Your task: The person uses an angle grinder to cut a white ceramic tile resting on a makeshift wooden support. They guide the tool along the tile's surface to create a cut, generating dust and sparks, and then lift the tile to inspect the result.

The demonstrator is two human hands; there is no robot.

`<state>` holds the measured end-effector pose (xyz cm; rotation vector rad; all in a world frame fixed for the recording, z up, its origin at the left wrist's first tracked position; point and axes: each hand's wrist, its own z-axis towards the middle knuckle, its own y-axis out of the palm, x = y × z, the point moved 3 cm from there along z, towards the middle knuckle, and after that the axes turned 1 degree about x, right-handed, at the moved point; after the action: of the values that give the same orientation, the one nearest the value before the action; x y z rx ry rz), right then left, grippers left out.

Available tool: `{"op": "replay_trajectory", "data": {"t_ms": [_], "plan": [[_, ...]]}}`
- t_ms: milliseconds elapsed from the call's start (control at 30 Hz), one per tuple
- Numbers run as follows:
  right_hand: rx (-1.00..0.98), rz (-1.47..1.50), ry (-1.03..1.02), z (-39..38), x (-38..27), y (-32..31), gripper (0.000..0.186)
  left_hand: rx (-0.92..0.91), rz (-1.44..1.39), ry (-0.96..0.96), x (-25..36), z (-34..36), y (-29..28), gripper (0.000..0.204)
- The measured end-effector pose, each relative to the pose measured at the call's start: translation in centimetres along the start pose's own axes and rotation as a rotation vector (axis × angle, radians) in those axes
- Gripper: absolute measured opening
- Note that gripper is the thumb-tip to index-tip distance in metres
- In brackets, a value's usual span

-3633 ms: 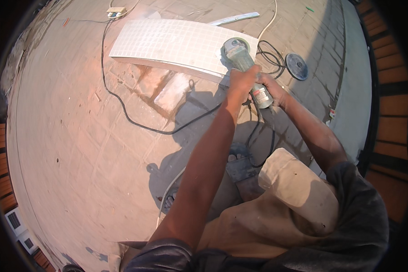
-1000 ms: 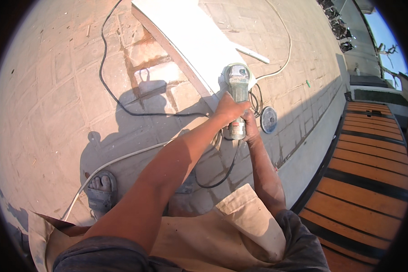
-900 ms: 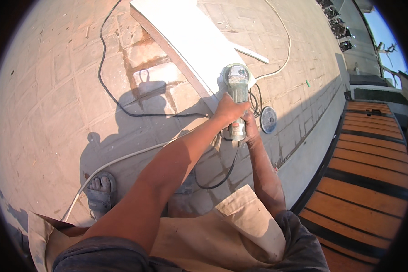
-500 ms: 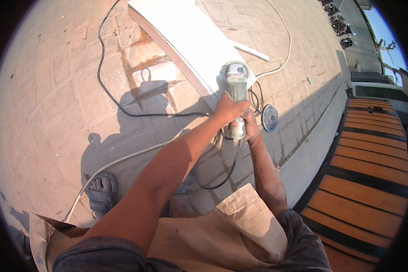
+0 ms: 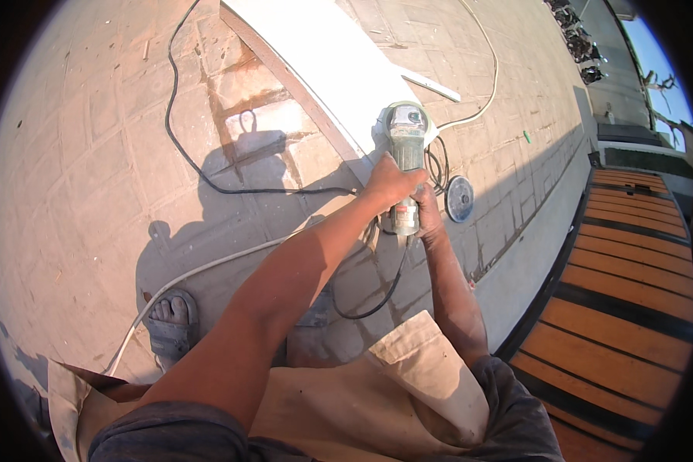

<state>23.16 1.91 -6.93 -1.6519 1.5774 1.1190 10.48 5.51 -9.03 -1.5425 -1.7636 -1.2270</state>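
An angle grinder (image 5: pixel 408 154) with a grey-green body sits over the near end of a long white slab (image 5: pixel 316 54), its head away from me. My left hand (image 5: pixel 393 183) is wrapped round the grinder's body from the left. Lower down, my right hand (image 5: pixel 430 212) grips the grinder's rear part from the right. The underside of the tool and whatever disc it carries are mostly hidden beneath its head. From its rear end a dark cord (image 5: pixel 396 285) loops down over the paving.
A round grey disc (image 5: pixel 460 199) lies right of the grinder. A thin white strip (image 5: pixel 431 83) lies beside the slab. Black cable (image 5: pixel 169 115) and pale cable (image 5: pixel 200 267) cross the paving near my sandalled foot (image 5: pixel 171 319). Orange slatted panels (image 5: pixel 608 331) stand at right.
Both hands keep their grip on the grinder, which shows almost no movement against the slab. The whole view has shifted very slightly.
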Motion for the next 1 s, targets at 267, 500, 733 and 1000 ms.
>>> {"op": "replay_trajectory", "data": {"t_ms": [267, 500, 733, 1000], "plan": [[0.004, -0.037, -0.062, 0.5, 0.5, -0.6, 0.043, 0.035, -0.033, 0.043, -0.3, 0.0, 0.1, 0.045], [0.039, -0.022, -0.058, -0.1, 0.3, 0.1, 0.039, 0.068, -0.002, 0.069, -0.9, 0.1, 0.2, 0.046], [0.004, -0.053, -0.067, 0.5, 0.3, -0.6, 0.036, 0.004, -0.019, 0.069, -1.0, 0.6, 0.3, 0.052], [0.036, -0.031, -0.045, -0.2, -1.0, 0.2, 0.036, 0.022, -0.036, 0.044, 0.5, -0.4, 0.4, 0.051]]}}
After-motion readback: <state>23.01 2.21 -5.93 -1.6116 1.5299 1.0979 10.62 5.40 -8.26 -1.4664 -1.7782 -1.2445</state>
